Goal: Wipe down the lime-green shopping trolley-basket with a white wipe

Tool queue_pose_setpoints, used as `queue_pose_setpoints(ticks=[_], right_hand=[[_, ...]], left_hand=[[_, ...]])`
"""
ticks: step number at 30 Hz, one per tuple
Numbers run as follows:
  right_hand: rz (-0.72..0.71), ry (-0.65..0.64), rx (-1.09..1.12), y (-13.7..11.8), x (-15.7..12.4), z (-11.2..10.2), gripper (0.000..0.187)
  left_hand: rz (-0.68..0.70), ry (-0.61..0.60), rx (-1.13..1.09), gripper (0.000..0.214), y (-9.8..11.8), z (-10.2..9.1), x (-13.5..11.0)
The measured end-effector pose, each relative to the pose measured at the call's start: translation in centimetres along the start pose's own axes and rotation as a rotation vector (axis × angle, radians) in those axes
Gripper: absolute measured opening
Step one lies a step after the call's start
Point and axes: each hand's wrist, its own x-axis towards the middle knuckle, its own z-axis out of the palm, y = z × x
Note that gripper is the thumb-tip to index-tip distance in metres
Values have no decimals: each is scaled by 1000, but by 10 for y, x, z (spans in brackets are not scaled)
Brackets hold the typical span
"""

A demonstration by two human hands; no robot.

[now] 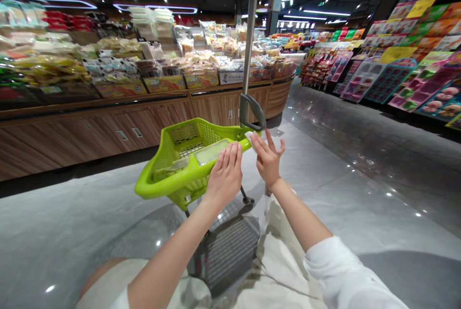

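A bright green plastic shopping cart (pixel 169 185) stands before me, with a clear panel (pixel 212 152) set in its handle. Over the handle lies my left hand (pixel 226 174), fingers side by side and gripping it; the thumb is hidden. My right hand (pixel 268 158) is at the handle's right end, pressing a small white wipe (pixel 248 135) against the green plastic with its forefingers. Its other fingers are spread away from the handle. The basket's perforated inner wall (pixel 183 132) shows beyond the handle.
A metal pole (pixel 251 35) with a grey loop-shaped holder (pixel 255 113) rises at the cart's right end. Behind it runs a wood-panelled counter (pixel 154 119) stacked with packaged foods. Display racks (pixel 382 81) line the right side of the shiny tiled floor (pixel 334 174).
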Motion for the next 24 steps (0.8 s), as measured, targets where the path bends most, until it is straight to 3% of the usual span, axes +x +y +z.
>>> queue_pose_setpoints(ticks=[3,9,14,19,24], right_hand=[[81,42,-14,1,0,1,72],[-71,-40,13,-4,-5,-4,70],[77,63,-31,-1,-4,-1,73],[-53,-60,-17,-8,-7,-4,71],[68,47,-69,7,-3,-3,74]], left_hand=[[15,3,2,67,0,0,0],[22,10,17,64,1,-2,0],[24,0,52,61,3,-3,0],[21,10,48,61,3,-3,0],[17,9,65,59,5,-3,1]])
